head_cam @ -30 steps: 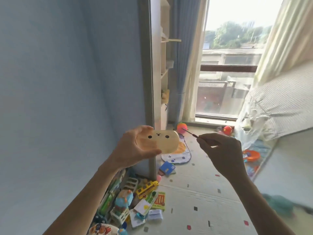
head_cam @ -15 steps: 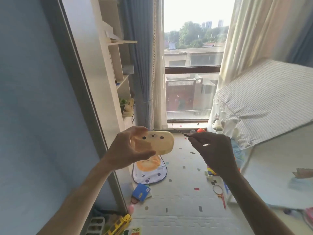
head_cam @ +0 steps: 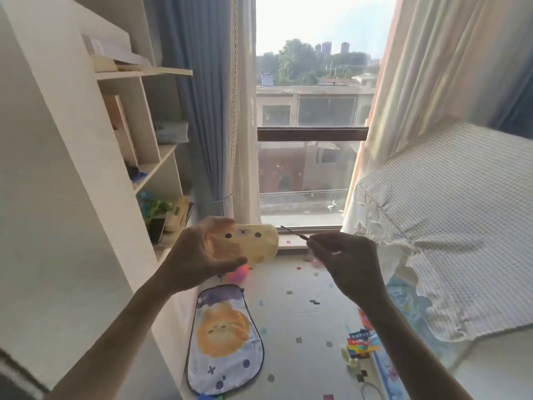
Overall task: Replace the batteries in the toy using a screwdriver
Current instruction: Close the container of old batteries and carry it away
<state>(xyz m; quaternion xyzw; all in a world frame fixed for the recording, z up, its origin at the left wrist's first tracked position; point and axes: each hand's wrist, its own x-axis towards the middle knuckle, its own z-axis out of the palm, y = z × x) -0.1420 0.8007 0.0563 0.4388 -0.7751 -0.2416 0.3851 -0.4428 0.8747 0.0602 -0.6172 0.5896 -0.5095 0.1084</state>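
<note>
A pale yellow oblong toy (head_cam: 256,243) with a small animal face on its upper side is held up at chest height in front of the window. My left hand (head_cam: 199,255) grips its left end, thumb below and fingers over the top. My right hand (head_cam: 346,261) pinches a thin dark screwdriver (head_cam: 294,232), whose shaft slants up to the left. The tip sits just right of the toy's right end, a small gap apart.
A white shelf unit (head_cam: 121,180) with books and small toys stands at the left. A window (head_cam: 305,157) with curtains is straight ahead. A checked bed cover (head_cam: 450,220) hangs at the right. A printed cushion (head_cam: 225,339), a pink ball (head_cam: 238,274) and several small toys lie on the floor mat.
The view has swung right and up, from the blue wall to the shelf and window. Both hands keep their grips, with the screwdriver tip still just right of the toy.
</note>
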